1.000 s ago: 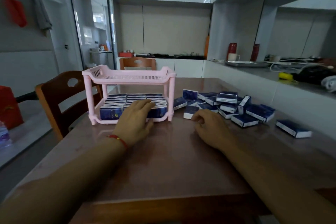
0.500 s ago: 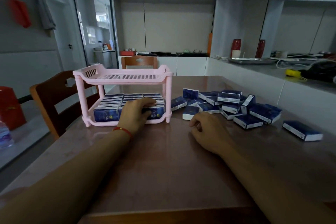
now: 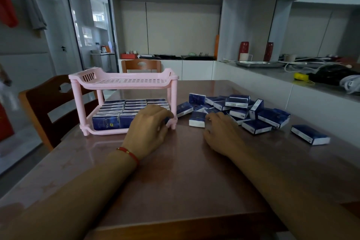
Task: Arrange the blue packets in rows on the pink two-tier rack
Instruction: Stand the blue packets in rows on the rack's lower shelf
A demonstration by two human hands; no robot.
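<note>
Kitchen cupboards and a grey counter back a brown, glossy surface [image 3: 175, 171] with wooden chairs at its left and far sides. On it, left of centre, stands the pink two-tier rack [image 3: 124, 82]: its slotted top tier is bare, while the lower tier holds blue packets in rows [image 3: 115, 111], standing on edge and packed close, three across.

To the right of the rack lies a loose heap of blue packets [image 3: 239, 107], some flat, some tilted on one another, with one stray packet [image 3: 309, 134] well apart at the far right.

Nearest the hands is one packet [image 3: 197, 119] at the heap's left edge, between the rack's front right leg and the right hand [image 3: 222, 132]. It lies just left of and beyond that hand's fingertips, its long axis running away from the person. The right hand rests palm down, its fingers loosely curled and holding nothing, so it seems the better placed to take this packet.

The left hand [image 3: 150, 128], with a red cord at the wrist, sits at the lower tier's front right corner, fingers curled against the front packets; whether they pinch one I cannot tell.

Pale print marks the front packets' faces, too blurred to read.
</note>
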